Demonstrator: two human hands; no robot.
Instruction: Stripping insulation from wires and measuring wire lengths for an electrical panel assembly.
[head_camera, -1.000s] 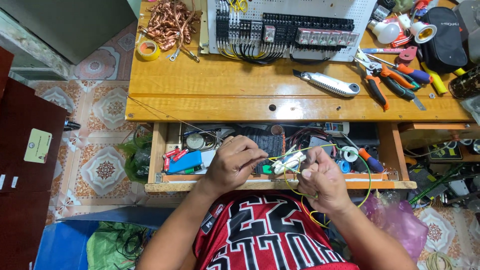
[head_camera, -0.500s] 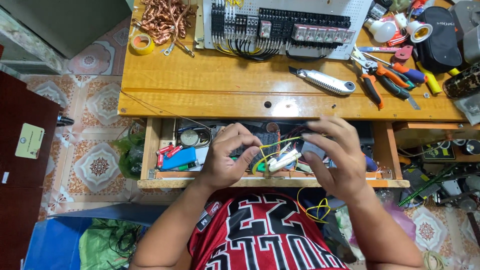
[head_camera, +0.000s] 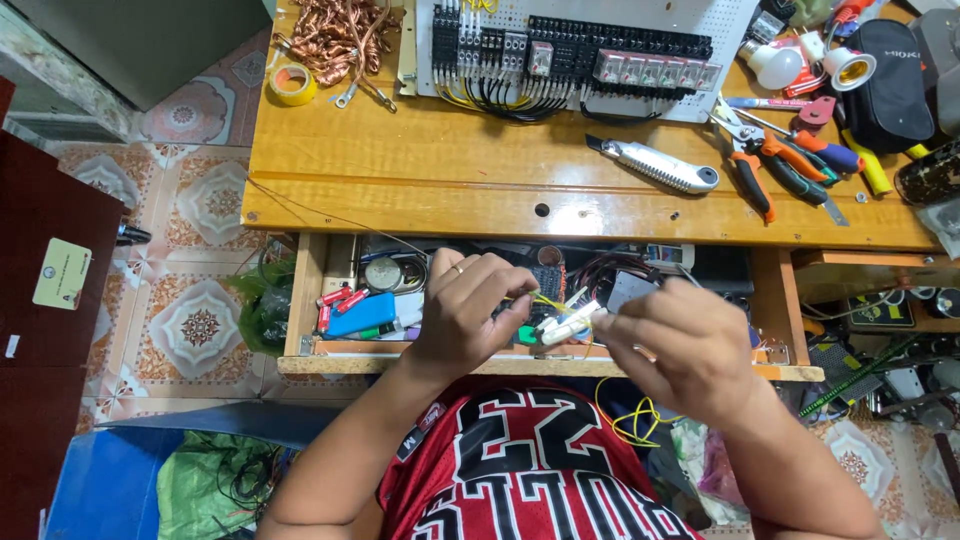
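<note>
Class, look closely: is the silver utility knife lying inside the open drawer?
No, the utility knife lies on the wooden desktop, above the open drawer.

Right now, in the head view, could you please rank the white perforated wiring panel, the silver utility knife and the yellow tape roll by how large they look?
1. white perforated wiring panel, by far the largest, though cut off by the top edge.
2. silver utility knife, long and slim.
3. yellow tape roll, smallest.
All three lie on the wooden desk, so nearness hardly skews this.

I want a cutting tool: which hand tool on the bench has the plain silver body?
The utility knife, lying alone mid-bench; the pliers to its right have orange and dark grips.
</note>
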